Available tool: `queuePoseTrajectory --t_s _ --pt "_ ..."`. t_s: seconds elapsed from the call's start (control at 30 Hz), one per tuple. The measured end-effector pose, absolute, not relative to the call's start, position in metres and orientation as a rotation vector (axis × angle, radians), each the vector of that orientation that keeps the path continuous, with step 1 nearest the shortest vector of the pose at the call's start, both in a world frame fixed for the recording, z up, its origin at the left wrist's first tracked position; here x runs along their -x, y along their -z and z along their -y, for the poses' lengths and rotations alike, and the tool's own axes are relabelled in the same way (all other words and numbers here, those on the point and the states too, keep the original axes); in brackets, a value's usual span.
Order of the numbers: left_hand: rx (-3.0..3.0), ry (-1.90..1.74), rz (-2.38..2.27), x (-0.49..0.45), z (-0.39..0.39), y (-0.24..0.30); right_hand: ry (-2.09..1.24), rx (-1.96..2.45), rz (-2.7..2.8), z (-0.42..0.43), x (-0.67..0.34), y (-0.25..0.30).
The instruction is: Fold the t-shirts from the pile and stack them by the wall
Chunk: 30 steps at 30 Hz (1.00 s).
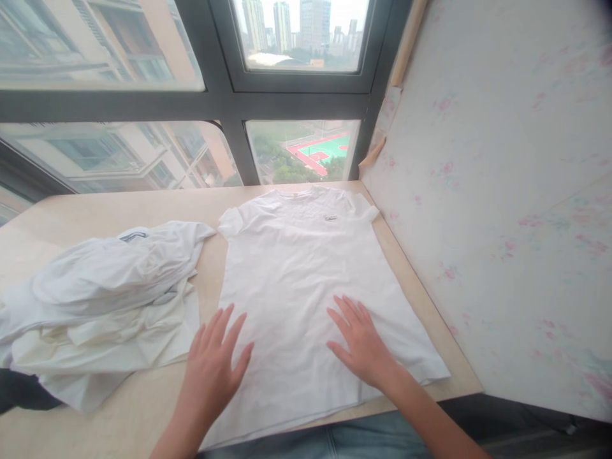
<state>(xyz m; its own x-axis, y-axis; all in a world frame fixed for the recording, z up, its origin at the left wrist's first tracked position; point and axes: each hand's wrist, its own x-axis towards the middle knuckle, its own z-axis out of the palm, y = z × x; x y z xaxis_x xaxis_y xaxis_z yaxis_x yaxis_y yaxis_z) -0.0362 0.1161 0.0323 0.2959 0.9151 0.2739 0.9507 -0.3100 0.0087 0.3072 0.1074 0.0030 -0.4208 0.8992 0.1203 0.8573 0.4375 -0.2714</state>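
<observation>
A white T-shirt [296, 268] lies spread out on the ledge, its collar toward the window and its hem toward me. It has a small dark-lettered label on the chest and light wrinkles across the front. My left hand [215, 354] is over the shirt's left edge, fingers spread and holding nothing. Over the shirt's right half, my right hand [356, 338] is also open, fingers stretched out. Whether either palm presses on the cloth or hovers just above it I cannot tell.
To the left lies a heap of crumpled white and cream clothes [119, 287], with something dark [23, 390] beside it. The pale wooden ledge [157, 207] meets a grey-framed window [229, 153] at the back. A flower-patterned wall [502, 210] borders the right side.
</observation>
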Motion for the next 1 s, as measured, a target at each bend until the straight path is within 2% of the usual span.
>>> queuePoseTrajectory --t_s 0.3,0.63,1.0 --pt "2.443 0.305 1.710 0.033 -0.036 0.005 0.024 1.731 2.219 -0.063 -0.408 0.027" --pt "2.434 0.276 1.662 0.038 -0.032 0.006 0.065 1.732 2.186 -0.050 -0.416 0.036" --pt "2.345 0.209 1.685 0.040 -0.023 0.007 0.088 1.813 2.258 -0.048 -0.415 0.021"
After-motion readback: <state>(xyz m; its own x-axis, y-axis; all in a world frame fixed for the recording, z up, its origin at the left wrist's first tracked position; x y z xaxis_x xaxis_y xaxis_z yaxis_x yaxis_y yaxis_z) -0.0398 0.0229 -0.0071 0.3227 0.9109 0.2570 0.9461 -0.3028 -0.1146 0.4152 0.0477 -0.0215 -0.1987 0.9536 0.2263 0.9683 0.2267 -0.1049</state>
